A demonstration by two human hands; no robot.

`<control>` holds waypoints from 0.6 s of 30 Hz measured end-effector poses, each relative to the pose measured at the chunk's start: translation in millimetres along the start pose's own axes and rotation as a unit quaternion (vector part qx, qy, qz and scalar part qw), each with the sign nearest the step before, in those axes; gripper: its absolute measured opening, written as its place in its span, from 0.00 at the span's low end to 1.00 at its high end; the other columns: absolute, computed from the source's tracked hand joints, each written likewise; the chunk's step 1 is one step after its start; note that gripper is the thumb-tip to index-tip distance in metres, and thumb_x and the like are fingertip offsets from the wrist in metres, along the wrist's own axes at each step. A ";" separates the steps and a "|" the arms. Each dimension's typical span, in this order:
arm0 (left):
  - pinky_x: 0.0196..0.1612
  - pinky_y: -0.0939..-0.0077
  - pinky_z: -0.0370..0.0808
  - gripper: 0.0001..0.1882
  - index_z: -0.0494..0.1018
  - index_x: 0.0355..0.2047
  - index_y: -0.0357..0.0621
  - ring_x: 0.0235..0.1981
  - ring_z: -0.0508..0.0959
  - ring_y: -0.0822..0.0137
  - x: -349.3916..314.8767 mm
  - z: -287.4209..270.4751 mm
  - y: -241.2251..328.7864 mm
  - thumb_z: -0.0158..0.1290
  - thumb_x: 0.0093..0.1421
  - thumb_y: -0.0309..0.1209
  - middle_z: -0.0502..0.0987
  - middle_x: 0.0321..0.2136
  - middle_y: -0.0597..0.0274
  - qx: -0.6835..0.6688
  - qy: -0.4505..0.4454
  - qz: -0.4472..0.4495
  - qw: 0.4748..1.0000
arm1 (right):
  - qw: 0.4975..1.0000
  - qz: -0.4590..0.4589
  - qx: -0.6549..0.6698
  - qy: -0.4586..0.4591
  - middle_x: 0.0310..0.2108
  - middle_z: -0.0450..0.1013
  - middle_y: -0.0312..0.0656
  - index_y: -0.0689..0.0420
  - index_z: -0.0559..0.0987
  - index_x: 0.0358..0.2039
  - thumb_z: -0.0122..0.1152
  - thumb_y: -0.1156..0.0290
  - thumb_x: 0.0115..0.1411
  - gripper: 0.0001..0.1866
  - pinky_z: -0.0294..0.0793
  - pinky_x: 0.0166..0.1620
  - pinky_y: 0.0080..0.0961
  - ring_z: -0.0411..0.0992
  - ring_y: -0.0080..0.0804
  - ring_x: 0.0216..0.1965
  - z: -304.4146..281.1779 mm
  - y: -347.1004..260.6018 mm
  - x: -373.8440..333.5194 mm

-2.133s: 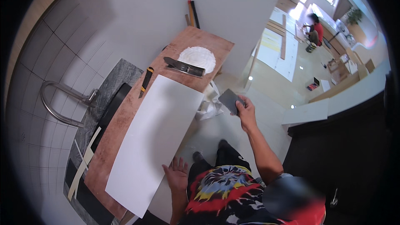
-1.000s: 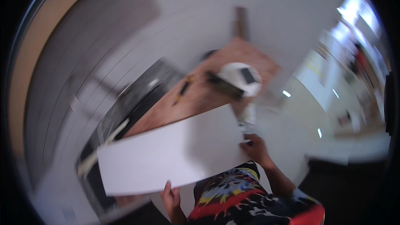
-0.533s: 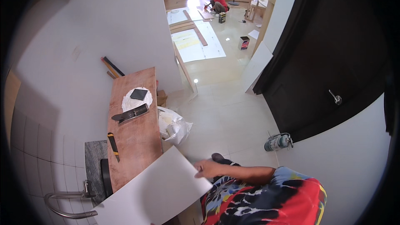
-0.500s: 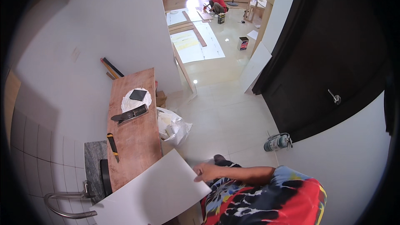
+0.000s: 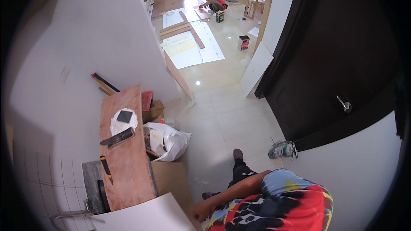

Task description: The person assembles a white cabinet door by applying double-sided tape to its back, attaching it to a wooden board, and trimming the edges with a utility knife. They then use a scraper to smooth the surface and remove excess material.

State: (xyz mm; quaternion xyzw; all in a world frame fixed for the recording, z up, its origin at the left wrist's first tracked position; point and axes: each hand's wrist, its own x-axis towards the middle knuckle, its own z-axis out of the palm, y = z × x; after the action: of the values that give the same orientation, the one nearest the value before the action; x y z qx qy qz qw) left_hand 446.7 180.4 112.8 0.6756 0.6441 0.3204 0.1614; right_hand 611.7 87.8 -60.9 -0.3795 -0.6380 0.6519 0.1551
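A white flat panel (image 5: 145, 216) lies across the near end of a reddish plywood board (image 5: 128, 175), cut off by the lower edge. My right hand (image 5: 202, 211) is at the panel's right edge with its fingers curled in. The fingertips are partly hidden, so the grip shows only in part. My left hand is out of view. On the plywood lie a yellow and black utility knife (image 5: 106, 170), a dark flat-bladed tool (image 5: 117, 137), and a round white disc (image 5: 117, 124) with a dark square piece (image 5: 125, 116) on it.
A white plastic bag (image 5: 175, 141) of scraps stands beside the plywood. A metal faucet (image 5: 68, 216) is at lower left. By the dark door (image 5: 334, 60) stands a fire extinguisher (image 5: 282, 149). Farther off, a person (image 5: 214, 2) crouches near white sheets (image 5: 209, 42) and tins (image 5: 243, 42).
The white panel and my right hand have moved nearer to me, lower in the picture. The view has shifted, and both my shoes now show. The crouching person stays in place.
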 end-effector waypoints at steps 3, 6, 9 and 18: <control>0.55 0.62 0.74 0.28 0.71 0.59 0.35 0.51 0.77 0.52 -6.2 26.3 61.2 0.61 0.60 0.33 0.73 0.57 0.45 -0.019 0.004 0.032 0.999 | 0.995 -0.091 -0.040 0.031 0.34 0.81 0.50 0.60 0.82 0.35 0.67 0.60 0.54 0.16 0.78 0.42 0.42 0.80 0.48 0.38 -25.1 37.0 -48.6; 0.53 0.63 0.75 0.28 0.72 0.58 0.35 0.50 0.78 0.53 -24.6 78.0 116.6 0.62 0.59 0.32 0.73 0.57 0.45 -0.058 -0.061 0.065 0.994 | 0.981 -0.026 -0.128 0.144 0.39 0.79 0.54 0.60 0.81 0.41 0.65 0.57 0.54 0.20 0.76 0.46 0.46 0.78 0.55 0.43 -81.4 98.2 -102.5; 0.52 0.64 0.76 0.28 0.72 0.58 0.35 0.49 0.79 0.55 -53.0 151.0 143.5 0.63 0.58 0.30 0.74 0.57 0.46 -0.071 -0.241 0.022 0.968 | 0.959 0.092 -0.125 0.238 0.43 0.78 0.55 0.61 0.79 0.46 0.64 0.55 0.56 0.24 0.75 0.50 0.48 0.76 0.57 0.47 -150.7 145.8 -178.7; 0.57 0.56 0.74 0.32 0.74 0.57 0.38 0.52 0.78 0.44 -93.4 336.0 133.1 0.67 0.54 0.37 0.74 0.57 0.40 0.167 -0.491 -0.001 0.855 | 0.747 0.283 0.128 0.588 0.46 0.80 0.54 0.63 0.81 0.49 0.64 0.56 0.59 0.25 0.76 0.54 0.40 0.79 0.49 0.49 -279.1 207.2 -409.6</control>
State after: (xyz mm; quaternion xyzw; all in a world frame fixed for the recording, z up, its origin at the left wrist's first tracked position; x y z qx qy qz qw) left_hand 767.4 139.1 -73.7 0.7612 0.5257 -0.1659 0.3416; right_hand 1135.3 -22.6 -107.6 -0.8271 -0.1944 0.3895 0.3555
